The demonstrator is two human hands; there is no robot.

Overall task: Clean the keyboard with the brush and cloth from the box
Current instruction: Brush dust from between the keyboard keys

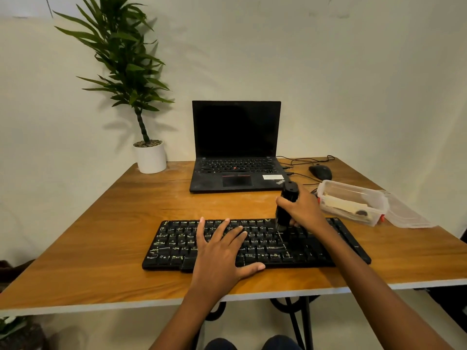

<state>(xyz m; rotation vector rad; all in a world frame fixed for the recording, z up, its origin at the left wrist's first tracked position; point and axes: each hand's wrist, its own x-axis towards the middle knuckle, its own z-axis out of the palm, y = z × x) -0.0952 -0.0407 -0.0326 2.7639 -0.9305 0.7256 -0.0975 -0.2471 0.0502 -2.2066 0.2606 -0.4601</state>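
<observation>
Two hands are at the black keyboard (174, 246), which lies across the near middle of the wooden table (101, 223). The left hand (222, 251) lies flat on the keys, fingers spread. The right hand (303, 205) curls round the black brush (290, 192), upright with bristles on the keys right of centre. The clear box (353, 195) sits open near the keyboard's far right corner
</observation>
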